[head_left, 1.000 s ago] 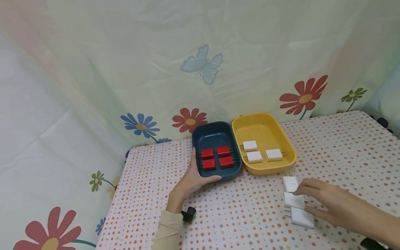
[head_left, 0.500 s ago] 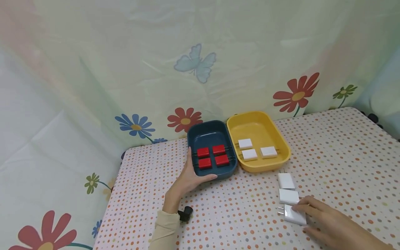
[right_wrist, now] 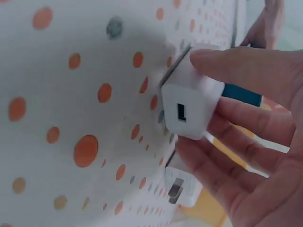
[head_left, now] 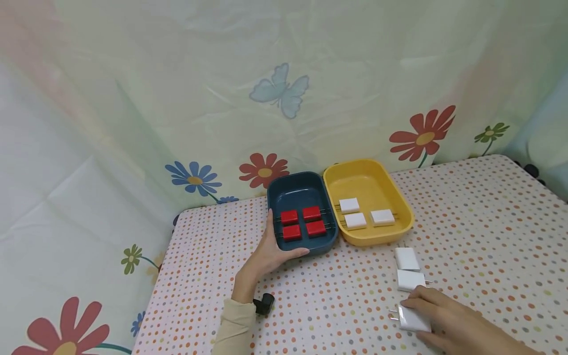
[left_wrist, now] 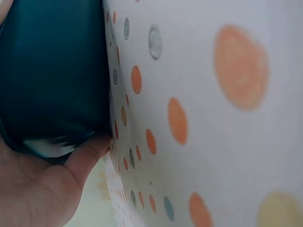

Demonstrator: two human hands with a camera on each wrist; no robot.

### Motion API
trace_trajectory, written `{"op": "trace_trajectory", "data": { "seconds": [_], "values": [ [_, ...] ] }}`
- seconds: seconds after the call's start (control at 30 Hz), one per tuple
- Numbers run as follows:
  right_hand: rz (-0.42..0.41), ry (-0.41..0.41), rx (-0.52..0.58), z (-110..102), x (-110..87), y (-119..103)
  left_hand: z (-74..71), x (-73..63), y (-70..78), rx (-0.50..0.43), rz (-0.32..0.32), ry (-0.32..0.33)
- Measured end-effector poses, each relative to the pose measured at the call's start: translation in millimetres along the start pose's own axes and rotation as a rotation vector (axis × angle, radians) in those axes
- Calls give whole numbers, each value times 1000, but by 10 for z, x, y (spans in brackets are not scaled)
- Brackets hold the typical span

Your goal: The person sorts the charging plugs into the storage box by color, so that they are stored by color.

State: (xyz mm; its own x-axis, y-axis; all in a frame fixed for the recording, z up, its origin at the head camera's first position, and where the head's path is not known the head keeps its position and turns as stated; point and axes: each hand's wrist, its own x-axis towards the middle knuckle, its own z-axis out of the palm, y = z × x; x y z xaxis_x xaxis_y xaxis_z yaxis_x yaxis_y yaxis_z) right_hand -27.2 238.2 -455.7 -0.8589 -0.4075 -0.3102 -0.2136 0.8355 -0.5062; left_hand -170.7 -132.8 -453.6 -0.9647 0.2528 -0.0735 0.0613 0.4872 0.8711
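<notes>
In the head view, my left hand [head_left: 266, 251] rests against the near left corner of the dark blue tray [head_left: 302, 180], thumb along the front wall and fingers along the left side. The left wrist view shows the thumb touching the tray's outer wall. My right hand [head_left: 448, 320] pinches a white USB wall charger [head_left: 413, 319] between thumb and fingers, its prongs pointing left. In the right wrist view the USB port on this charger [right_wrist: 189, 104] faces the camera. Just beyond the hand lie two more white chargers, a nearer one [head_left: 410, 280] and a farther one [head_left: 407, 259].
Several red chargers [head_left: 289, 217] sit in rows inside the blue tray. Touching its right side, the yellow tray [head_left: 364, 177] holds three white chargers [head_left: 382, 217]. A dotted cloth [head_left: 337, 296] covers the table, and a flowered curtain [head_left: 355, 98] hangs behind.
My right hand has moved from the middle of the charger row to the nearest charger, gripped it and drawn it slightly toward me, apart from the others. The left hand stays at the blue tray.
</notes>
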Motion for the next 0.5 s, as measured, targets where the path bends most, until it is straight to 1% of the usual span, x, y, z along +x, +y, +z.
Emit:
{"op": "trace_trajectory", "data": {
  "seconds": [0.17,0.3,0.4,0.47,0.5],
  "values": [
    [-87,-11,-30,69,78,43,-6,-13,10,1,-9,3],
    [-143,-24,-29,67,114,31,-3,-16,3,11,-27,6],
    [-151,-50,-15,34,136,-5,2,-13,-3,13,-34,6],
    [-158,-83,19,4,152,-4,5,-13,-3,11,-34,4],
    [-144,-106,43,-15,157,-7,6,-10,-4,7,-36,2]
  ]
}}
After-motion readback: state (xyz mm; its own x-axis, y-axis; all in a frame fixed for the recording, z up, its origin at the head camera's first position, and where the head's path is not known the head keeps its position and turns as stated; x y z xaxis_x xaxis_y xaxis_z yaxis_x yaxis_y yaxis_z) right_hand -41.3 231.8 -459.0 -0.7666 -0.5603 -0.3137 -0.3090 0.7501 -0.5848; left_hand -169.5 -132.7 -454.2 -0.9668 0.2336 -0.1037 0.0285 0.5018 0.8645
